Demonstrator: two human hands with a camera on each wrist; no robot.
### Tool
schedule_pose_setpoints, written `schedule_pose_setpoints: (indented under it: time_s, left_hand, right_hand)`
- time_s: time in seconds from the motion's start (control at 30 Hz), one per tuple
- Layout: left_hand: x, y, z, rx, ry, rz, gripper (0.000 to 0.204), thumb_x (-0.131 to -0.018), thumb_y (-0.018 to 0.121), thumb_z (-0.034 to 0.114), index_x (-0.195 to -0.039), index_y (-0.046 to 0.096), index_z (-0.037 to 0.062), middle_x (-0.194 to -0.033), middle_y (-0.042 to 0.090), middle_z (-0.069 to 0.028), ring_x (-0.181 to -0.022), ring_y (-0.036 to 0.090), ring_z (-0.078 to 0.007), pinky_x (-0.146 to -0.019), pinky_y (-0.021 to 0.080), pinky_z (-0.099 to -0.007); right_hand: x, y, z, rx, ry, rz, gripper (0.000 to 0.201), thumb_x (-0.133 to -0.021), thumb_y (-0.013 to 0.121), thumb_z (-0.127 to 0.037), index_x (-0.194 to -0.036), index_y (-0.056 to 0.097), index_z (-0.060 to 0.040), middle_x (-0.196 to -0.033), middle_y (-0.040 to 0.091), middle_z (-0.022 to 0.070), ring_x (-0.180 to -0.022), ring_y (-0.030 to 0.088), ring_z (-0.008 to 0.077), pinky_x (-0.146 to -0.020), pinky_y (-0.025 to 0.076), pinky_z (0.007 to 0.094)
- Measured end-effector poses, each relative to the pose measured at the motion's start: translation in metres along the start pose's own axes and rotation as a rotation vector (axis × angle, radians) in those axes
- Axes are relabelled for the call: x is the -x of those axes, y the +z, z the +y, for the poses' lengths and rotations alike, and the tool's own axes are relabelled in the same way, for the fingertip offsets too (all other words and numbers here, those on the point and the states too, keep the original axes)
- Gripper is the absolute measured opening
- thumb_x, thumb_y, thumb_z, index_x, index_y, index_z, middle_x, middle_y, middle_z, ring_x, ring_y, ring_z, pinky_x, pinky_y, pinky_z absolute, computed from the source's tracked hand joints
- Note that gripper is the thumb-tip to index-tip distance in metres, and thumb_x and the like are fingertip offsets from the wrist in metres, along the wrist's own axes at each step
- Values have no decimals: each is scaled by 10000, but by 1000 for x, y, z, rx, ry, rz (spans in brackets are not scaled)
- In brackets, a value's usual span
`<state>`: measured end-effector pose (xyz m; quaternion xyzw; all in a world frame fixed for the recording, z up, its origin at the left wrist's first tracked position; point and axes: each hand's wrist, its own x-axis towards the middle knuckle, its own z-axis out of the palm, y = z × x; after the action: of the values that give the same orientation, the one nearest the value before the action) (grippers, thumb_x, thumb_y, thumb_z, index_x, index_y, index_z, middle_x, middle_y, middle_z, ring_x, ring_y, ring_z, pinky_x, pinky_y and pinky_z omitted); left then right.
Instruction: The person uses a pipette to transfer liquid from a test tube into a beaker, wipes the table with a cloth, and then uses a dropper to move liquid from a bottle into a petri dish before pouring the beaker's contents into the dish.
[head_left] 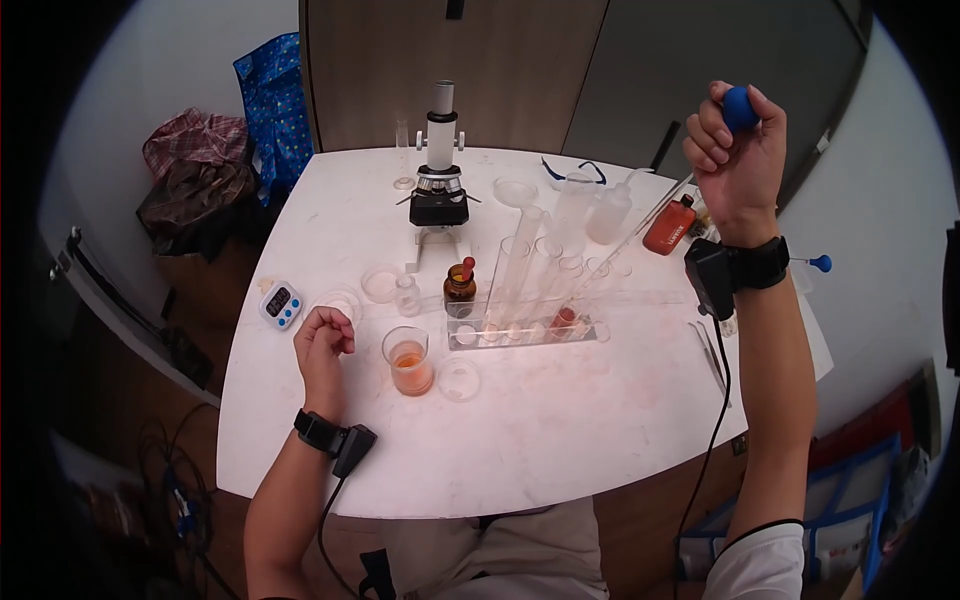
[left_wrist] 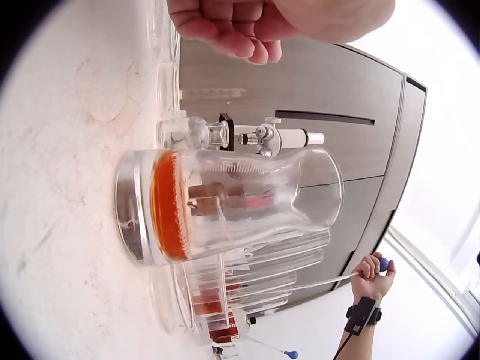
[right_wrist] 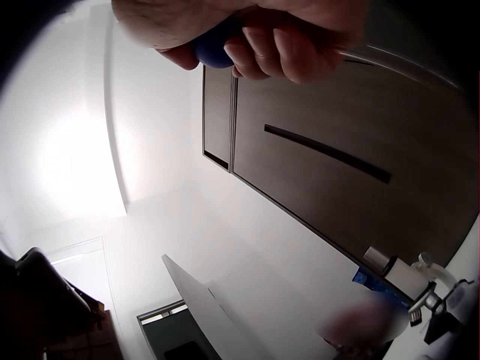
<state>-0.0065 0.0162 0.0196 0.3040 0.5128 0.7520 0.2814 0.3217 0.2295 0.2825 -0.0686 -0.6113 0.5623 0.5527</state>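
My right hand [head_left: 738, 160], raised above the table's right side, grips the blue rubber bulb [head_left: 741, 109] of a long glass dropper [head_left: 640, 228]. The dropper slants down to the left toward the test tubes in a clear rack [head_left: 520, 338]; one tube holds red liquid [head_left: 563, 318]. In the right wrist view, fingers curl round the bulb [right_wrist: 216, 46]. My left hand [head_left: 325, 350] hangs loosely curled, holding nothing, left of a beaker [head_left: 408, 362] with orange liquid [left_wrist: 171, 204].
A microscope [head_left: 440, 170] stands at the back. Around the rack are a brown bottle [head_left: 460, 290] with a red dropper top, a small clear bottle [head_left: 407, 296] and glass dishes [head_left: 460, 380]. A timer [head_left: 281, 305] lies left, tweezers [head_left: 712, 360] right, a red bottle [head_left: 669, 225] back right.
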Motion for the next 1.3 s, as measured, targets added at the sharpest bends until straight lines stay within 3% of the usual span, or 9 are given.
schedule_pose_setpoints:
  time_s: [0.13,0.33,0.7,0.8,0.93,1.0,1.13,1.2,1.3]
  left_hand:
    - [2,2,2,-20,21,0,212,-795,370,-59,-855,546,43,-720,550,-16,-635,460,-76,-587,379,-211]
    - [3,2,2,-94,17,-10,176,-832,391,-31,-854,534,71,-634,486,18,-573,412,-68,-557,320,-211]
    - [1,-1,-2,-36,50,21,137,-895,437,34,-876,561,90,-698,515,13,-606,426,-67,-582,361,-198]
    - [2,1,0,-33,24,15,122,-892,449,37,-881,561,85,-730,528,4,-635,438,-68,-593,364,-201]
    - [3,3,0,-37,15,5,117,-895,452,40,-886,560,84,-729,529,6,-637,438,-68,-594,363,-199]
    - [3,3,-1,-42,8,7,108,-894,457,43,-889,558,82,-728,530,5,-638,439,-69,-595,363,-197]
    - [2,2,-3,-46,7,1,103,-891,458,45,-891,555,80,-726,530,5,-640,440,-69,-594,362,-196]
    - [3,3,-1,-27,19,37,106,-850,471,28,-847,571,63,-715,540,-2,-632,447,-75,-590,367,-210]
    - [2,3,1,2,22,40,89,-854,486,51,-843,573,64,-705,527,4,-633,446,-74,-591,367,-212]
  right_hand:
    - [0,-7,13,-18,54,8,342,-965,448,-392,-910,558,-73,-615,394,-31,-520,332,72,-476,294,228]
    - [7,-8,27,-45,135,116,299,-957,495,-368,-915,559,-79,-648,419,-16,-558,389,87,-523,348,244]
    - [16,-13,39,-58,122,143,275,-947,545,-341,-949,554,-67,-672,478,16,-637,485,132,-623,429,293]
    - [15,-19,39,-37,108,112,289,-936,564,-352,-971,568,-65,-747,583,51,-719,571,167,-735,501,318]
    - [20,-16,35,37,115,144,336,-933,553,-388,-1011,577,-62,-804,619,70,-799,603,181,-807,503,328]
    - [24,-16,31,129,128,195,410,-941,512,-434,-1074,575,-52,-933,647,90,-921,607,189,-871,485,342]
    - [32,-45,21,116,123,185,478,-954,454,-469,-1135,564,-41,-1046,642,99,-1016,588,191,-907,464,352]
    - [49,-56,5,187,52,296,525,-971,416,-488,-1191,553,-32,-1099,629,99,-1041,577,187,-909,454,355]
    - [85,-100,-18,194,-7,319,531,-1004,370,-473,-1216,544,-18,-1049,633,98,-1006,583,184,-885,456,339]
